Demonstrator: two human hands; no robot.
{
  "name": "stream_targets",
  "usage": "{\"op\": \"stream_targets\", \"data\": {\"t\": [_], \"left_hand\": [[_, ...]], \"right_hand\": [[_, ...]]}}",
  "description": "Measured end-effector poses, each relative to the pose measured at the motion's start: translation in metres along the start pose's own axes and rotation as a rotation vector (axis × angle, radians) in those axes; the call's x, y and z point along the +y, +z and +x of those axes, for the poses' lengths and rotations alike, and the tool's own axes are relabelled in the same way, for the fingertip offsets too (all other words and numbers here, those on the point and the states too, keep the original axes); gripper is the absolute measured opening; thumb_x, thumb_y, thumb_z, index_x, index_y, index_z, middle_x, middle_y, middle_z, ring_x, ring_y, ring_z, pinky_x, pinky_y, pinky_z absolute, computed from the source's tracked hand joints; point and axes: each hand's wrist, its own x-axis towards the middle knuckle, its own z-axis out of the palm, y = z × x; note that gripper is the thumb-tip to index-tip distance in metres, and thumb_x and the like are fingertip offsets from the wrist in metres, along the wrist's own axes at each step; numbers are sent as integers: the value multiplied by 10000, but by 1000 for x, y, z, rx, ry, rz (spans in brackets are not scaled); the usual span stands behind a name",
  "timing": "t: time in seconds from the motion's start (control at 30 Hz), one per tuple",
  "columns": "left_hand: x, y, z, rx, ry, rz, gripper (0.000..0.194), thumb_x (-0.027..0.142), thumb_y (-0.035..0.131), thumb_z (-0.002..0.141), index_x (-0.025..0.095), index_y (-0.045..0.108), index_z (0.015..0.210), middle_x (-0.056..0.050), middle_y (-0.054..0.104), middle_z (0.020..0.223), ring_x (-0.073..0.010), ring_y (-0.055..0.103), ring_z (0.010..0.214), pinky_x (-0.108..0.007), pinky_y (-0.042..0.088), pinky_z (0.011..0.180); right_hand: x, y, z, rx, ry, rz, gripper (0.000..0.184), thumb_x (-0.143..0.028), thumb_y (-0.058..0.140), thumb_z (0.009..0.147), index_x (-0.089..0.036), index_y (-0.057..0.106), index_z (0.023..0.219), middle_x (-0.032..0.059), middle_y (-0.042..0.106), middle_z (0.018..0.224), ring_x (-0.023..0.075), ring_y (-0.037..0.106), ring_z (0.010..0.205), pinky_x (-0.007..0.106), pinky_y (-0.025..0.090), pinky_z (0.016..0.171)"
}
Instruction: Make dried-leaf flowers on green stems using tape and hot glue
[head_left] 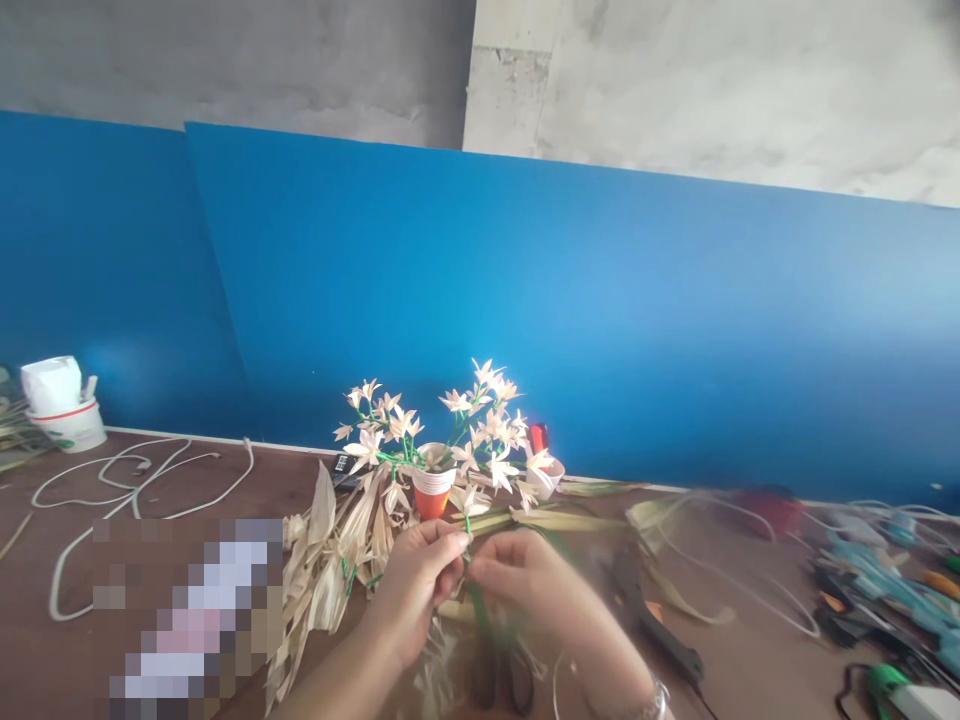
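My left hand [421, 575] is closed, pinching the green stem of a pale husk-like flower [470, 500] that points up. Close beside it, my right hand [517, 567] is also closed, its fingertips meeting at the same stem. A blurred green strip [487, 610] hangs below the fingers; where it is gripped is hidden. Just behind the hands stands a red and white paper cup [433, 490]. Green-stemmed branches of pale flowers [491, 425] spread out from it to both sides. Dry husks [330, 560] lie heaped left of my left hand.
Scissors [510, 680] lie below my right hand, partly blurred. A black glue gun [660, 625] rests to the right. White cables [135, 480] loop at left, near a white tub [71, 425]. Tools and teal material [892, 590] crowd the right. A blue panel [525, 300] closes off the back.
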Motion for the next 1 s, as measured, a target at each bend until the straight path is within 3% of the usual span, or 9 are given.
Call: {"op": "stream_targets", "data": {"t": [0.1,0.27,0.47,0.63,0.77,1.0], "left_hand": [[1,-1,-1,-90,-70,-45,219,283,677,560,154,501,544,71,436,440,-19,281,370,-173,119,379],[2,-1,-6,-185,-150,-80,199,264,703,584,131,556,588,52,477,473,-10,312,377,-158,145,381],[4,0,-9,-300,-202,-179,174,235,735,585,105,628,629,11,535,506,-21,380,411,-141,195,384],[0,-2,-8,-296,-200,-182,172,237,742,578,109,638,628,7,546,514,-26,409,415,-143,204,385],[-1,-3,-8,-283,-186,-101,203,260,743,563,123,594,591,32,516,450,-2,326,339,-154,160,370],[1,-1,-9,-222,-132,71,247,332,725,567,145,565,567,48,478,402,-19,309,316,-177,130,349]], "right_hand": [[-3,-5,1,18,-42,157,295,-432,667,729,-144,622,688,-50,458,508,45,305,432,212,166,422],[6,-1,6,-56,-69,466,273,-372,689,714,-133,583,634,-52,389,533,52,275,483,210,164,454],[11,-3,9,-214,-91,532,299,-378,707,676,-130,568,582,-41,398,521,55,291,473,210,140,451],[9,-5,9,-197,-84,525,303,-391,719,648,-135,576,572,-36,422,504,60,295,462,214,159,449],[10,-4,8,-134,-59,530,285,-364,743,632,-144,575,563,-41,428,496,58,280,455,221,205,462],[7,-5,6,-114,-49,482,326,-382,749,632,-150,536,546,-58,381,484,57,254,454,229,178,461]]}}
